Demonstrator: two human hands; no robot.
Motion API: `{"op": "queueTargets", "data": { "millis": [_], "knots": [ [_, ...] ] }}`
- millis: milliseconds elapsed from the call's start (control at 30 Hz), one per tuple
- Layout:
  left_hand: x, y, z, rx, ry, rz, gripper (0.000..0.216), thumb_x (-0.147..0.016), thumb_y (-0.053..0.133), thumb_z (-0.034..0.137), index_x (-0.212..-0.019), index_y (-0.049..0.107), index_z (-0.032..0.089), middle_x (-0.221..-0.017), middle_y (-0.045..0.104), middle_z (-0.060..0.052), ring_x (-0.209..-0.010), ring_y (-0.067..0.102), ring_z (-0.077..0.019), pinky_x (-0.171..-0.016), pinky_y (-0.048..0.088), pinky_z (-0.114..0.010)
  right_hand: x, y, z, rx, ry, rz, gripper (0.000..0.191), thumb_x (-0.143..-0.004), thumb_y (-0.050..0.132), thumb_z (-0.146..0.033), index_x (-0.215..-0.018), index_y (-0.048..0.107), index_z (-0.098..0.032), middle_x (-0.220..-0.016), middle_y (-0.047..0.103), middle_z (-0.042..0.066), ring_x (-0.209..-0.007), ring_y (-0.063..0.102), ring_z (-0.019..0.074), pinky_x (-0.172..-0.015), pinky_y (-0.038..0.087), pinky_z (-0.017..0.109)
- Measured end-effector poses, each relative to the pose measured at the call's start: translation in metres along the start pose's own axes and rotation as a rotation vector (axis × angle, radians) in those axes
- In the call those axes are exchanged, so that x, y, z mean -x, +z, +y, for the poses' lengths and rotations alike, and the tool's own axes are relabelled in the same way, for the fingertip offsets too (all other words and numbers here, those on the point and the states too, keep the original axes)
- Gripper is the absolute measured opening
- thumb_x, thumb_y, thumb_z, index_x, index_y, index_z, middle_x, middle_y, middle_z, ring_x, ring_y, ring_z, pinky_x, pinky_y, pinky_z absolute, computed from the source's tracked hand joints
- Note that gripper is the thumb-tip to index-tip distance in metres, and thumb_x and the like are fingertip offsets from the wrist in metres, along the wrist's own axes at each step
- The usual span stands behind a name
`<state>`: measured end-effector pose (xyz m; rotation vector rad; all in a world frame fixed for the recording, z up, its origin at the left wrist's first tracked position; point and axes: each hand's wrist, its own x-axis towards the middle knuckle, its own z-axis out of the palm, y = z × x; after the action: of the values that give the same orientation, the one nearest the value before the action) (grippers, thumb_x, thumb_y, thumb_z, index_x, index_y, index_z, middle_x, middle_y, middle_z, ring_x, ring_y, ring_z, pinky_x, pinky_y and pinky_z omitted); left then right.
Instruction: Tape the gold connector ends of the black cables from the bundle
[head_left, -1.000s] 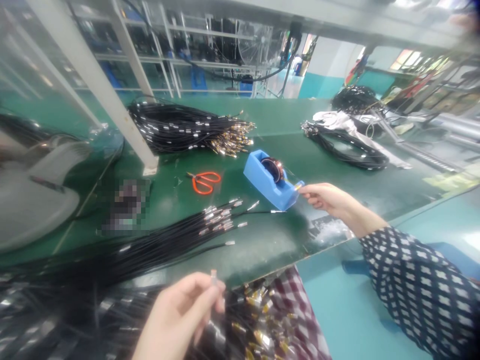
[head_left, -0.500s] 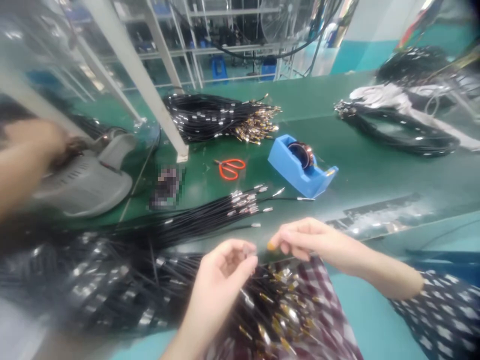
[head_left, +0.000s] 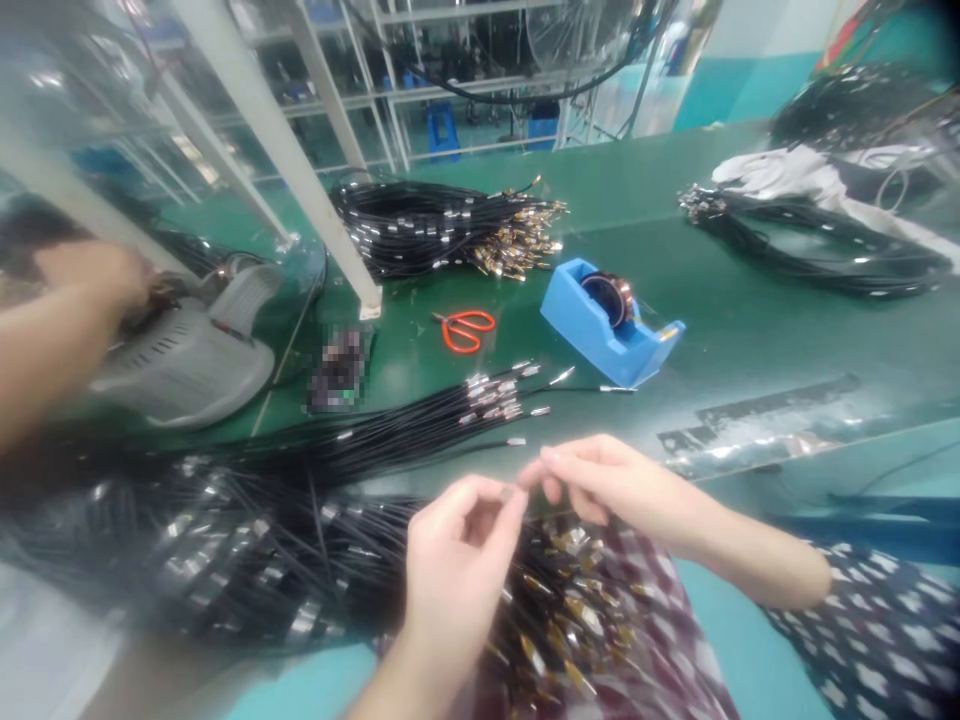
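**Both hands are meeting over the cable end after the trip to the tape dispenser**

A second ago the right hand [head_left: 607, 480] was stretched out to the far right, pinching at the front of the blue tape dispenser [head_left: 609, 325]. Now it is back near the body, its fingertips closing against those of the left hand [head_left: 465, 540] just above the near edge of the green table [head_left: 750, 330]. The left hand is pinching a small cable end [head_left: 511, 492] between thumb and forefinger; the piece is tiny and blurred, so what the right fingertips are carrying cannot be told, though half a second ago a small amber bit was showing at them. The shift suggests that a strip from the dispenser is being brought onto the held end.

A loose fan of black cables [head_left: 420, 425] with metal tips is lying just beyond the hands, and more cables with gold connectors [head_left: 570, 590] are resting in the lap. Orange scissors [head_left: 465, 330] are lying left of the dispenser, and a coiled bundle [head_left: 442, 230] is sitting farther back. At far left another person's arm [head_left: 60, 320] is working at a grey machine [head_left: 187, 350].
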<state>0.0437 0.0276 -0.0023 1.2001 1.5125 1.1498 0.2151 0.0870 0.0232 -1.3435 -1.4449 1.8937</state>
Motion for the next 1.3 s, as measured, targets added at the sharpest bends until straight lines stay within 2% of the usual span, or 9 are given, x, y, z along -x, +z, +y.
{"op": "queueTargets", "data": {
  "millis": [100,200,267,367,433,533,600,800,1300],
  "knots": [
    [-0.006,-0.005,0.004,0.142,-0.093,-0.01,0.013,-0.077,0.074,0.023,-0.069,0.065,0.019,-0.067,0.066,0.001,-0.061,0.058,-0.0127,-0.061,0.047,-0.022,-0.001,0.007,0.009,-0.006,-0.111,0.107,0.042,-0.087,0.053,-0.052,-0.1,0.07,-0.015,-0.079,0.057,0.001,-0.053,0.042,0.0092,-0.051,0.032,0.024],
    [-0.011,-0.01,0.005,0.203,-0.149,-0.047,0.016,-0.077,0.075,0.024,-0.067,0.064,0.017,-0.062,0.063,0.003,-0.057,0.055,-0.0102,-0.057,0.045,-0.02,0.001,0.02,0.017,0.068,-0.257,0.176,0.033,-0.084,0.06,-0.047,-0.096,0.069,-0.019,-0.088,0.063,0.004,-0.073,0.053,0.0154,-0.064,0.04,0.027],
    [-0.013,-0.011,0.004,0.232,-0.171,-0.065,0.018,-0.078,0.075,0.026,-0.068,0.063,0.017,-0.062,0.062,0.003,-0.057,0.053,-0.0093,-0.055,0.042,-0.019,0.001,0.028,0.02,0.082,-0.272,0.203,0.029,-0.079,0.066,-0.044,-0.095,0.069,-0.019,-0.09,0.065,0.004,-0.078,0.056,0.0175,-0.067,0.041,0.029],
    [-0.013,-0.013,0.002,0.272,-0.202,-0.09,0.017,-0.077,0.076,0.025,-0.07,0.064,0.016,-0.062,0.061,0.002,-0.056,0.051,-0.0081,-0.053,0.04,-0.018,0.0,0.034,0.022,0.039,-0.245,0.218,0.022,-0.08,0.067,-0.04,-0.08,0.068,-0.018,-0.077,0.066,0.003,-0.073,0.057,0.0177,-0.066,0.041,0.03],
    [-0.013,-0.014,0.003,0.295,-0.207,-0.136,0.012,-0.078,0.075,0.024,-0.082,0.068,0.015,-0.063,0.061,0.002,-0.056,0.05,-0.0076,-0.053,0.038,-0.017,-0.001,0.031,0.022,0.003,-0.246,0.241,0.024,-0.081,0.065,-0.039,-0.073,0.066,-0.017,-0.071,0.064,0.002,-0.068,0.055,0.0168,-0.064,0.041,0.03],
    [-0.013,-0.016,0.005,0.342,-0.199,-0.218,0.028,-0.084,0.069,0.024,-0.11,0.063,0.018,-0.065,0.063,0.002,-0.056,0.049,-0.0075,-0.053,0.038,-0.016,-0.001,0.023,0.017,-0.001,-0.277,0.27,0.022,-0.08,0.067,-0.038,-0.073,0.066,-0.017,-0.073,0.065,0.002,-0.07,0.055,0.0169,-0.068,0.042,0.03],
    [-0.013,-0.016,0.006,0.341,-0.2,-0.238,0.032,-0.085,0.067,0.025,-0.116,0.059,0.019,-0.064,0.065,0.002,-0.054,0.048,-0.0077,-0.05,0.036,-0.016,-0.002,0.019,0.011,0.034,-0.311,0.247,0.019,-0.08,0.067,-0.035,-0.072,0.066,-0.017,-0.075,0.067,0.003,-0.073,0.057,0.0174,-0.071,0.043,0.03],
    [-0.011,-0.014,0.005,0.283,-0.233,-0.137,0.026,-0.077,0.074,0.026,-0.098,0.067,0.013,-0.06,0.068,-0.002,-0.044,0.049,-0.008,-0.036,0.033,-0.015,-0.008,0.021,0.002,0.163,-0.338,0.137,0.014,-0.078,0.069,-0.029,-0.069,0.067,-0.019,-0.07,0.068,0.002,-0.071,0.059,0.0173,-0.07,0.044,0.03],
    [-0.011,-0.013,0.004,0.349,-0.254,-0.122,0.021,-0.075,0.074,0.019,-0.095,0.071,0.012,-0.057,0.069,-0.001,-0.04,0.05,-0.0072,-0.033,0.042,-0.014,-0.015,0.022,0.005,0.136,-0.309,0.122,0.012,-0.078,0.068,-0.026,-0.07,0.066,-0.017,-0.068,0.067,0.001,-0.067,0.057,0.0156,-0.067,0.043,0.029]
  ]
}}
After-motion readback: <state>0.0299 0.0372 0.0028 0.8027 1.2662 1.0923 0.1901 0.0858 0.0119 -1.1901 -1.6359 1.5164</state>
